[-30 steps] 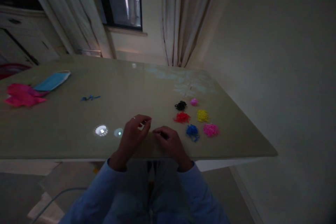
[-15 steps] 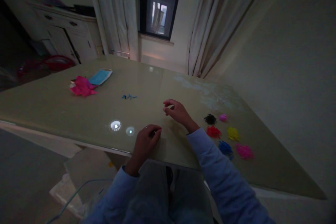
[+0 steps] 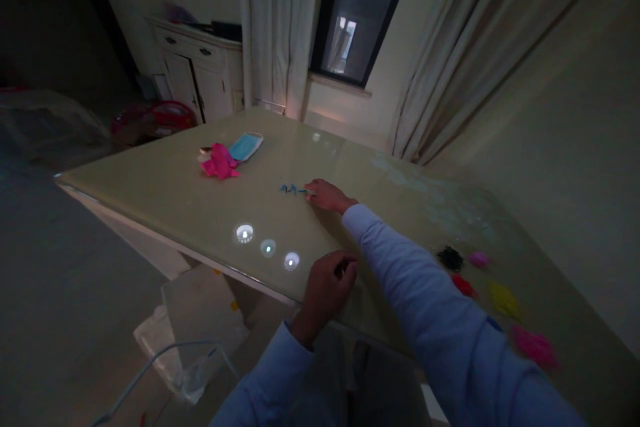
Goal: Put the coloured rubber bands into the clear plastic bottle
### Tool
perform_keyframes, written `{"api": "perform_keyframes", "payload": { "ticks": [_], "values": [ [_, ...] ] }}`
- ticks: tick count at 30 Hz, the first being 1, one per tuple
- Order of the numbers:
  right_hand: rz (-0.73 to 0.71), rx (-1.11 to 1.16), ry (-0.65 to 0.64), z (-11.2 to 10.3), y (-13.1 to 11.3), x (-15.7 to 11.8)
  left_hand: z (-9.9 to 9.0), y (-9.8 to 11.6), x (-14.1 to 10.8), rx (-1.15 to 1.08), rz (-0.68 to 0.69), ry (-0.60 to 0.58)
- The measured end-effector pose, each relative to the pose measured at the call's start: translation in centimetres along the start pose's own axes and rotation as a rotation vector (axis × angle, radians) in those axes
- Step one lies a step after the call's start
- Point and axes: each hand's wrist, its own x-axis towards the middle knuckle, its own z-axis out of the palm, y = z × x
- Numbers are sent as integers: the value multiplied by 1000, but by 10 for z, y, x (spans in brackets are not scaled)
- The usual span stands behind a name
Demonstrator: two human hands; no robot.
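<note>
My right hand (image 3: 327,195) reaches over the glossy table, its fingertips at the right end of a few small blue pieces (image 3: 290,189). Its fingers are close together, and what is between them is too small to make out. Near the front edge, my left hand (image 3: 329,285) rests with fingers curled and thumb near the fingertips; nothing can be made out in it. To the right lie small piles: black (image 3: 451,258), red (image 3: 463,285), light pink (image 3: 479,259), yellow (image 3: 505,300) and bright pink (image 3: 535,345). My right sleeve mostly hides a blue pile.
On the table's (image 3: 150,193) left part lie a crumpled pink wrapper (image 3: 220,161) and a blue face mask (image 3: 245,146). Beyond are a white cabinet (image 3: 215,77), curtains and a window. A cable (image 3: 170,347) and plastic-wrapped things are below the front edge.
My right hand has moved left and forward to the small blue pieces, and its fingers have come together. The view has turned left. My left hand keeps its curled pose near the edge.
</note>
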Motion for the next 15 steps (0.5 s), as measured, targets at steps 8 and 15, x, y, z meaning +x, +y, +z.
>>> {"api": "perform_keyframes", "payload": {
  "ticks": [8, 15],
  "values": [
    [16, -149, -28, -6, -13, -4, 2, -1, 1, -49, -15, 15],
    [60, -214, -14, -10, -20, 2, 1, -1, 2, -43, -34, 13]
  ]
}}
